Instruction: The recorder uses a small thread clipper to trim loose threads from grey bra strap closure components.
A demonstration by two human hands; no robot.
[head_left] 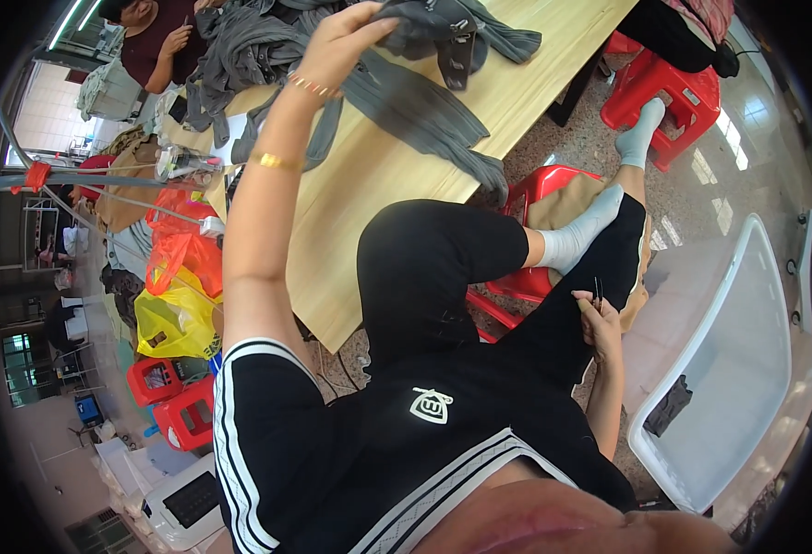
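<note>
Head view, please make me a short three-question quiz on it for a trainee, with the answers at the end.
1. Which hand grips a gray garment over the table?
2. True or false: a dark cloth lies in the white tub.
3. What does the right hand hold?
a) a yellow bag
b) a slim tool
c) a red stool

Key:
1. The left hand.
2. True.
3. b
</note>
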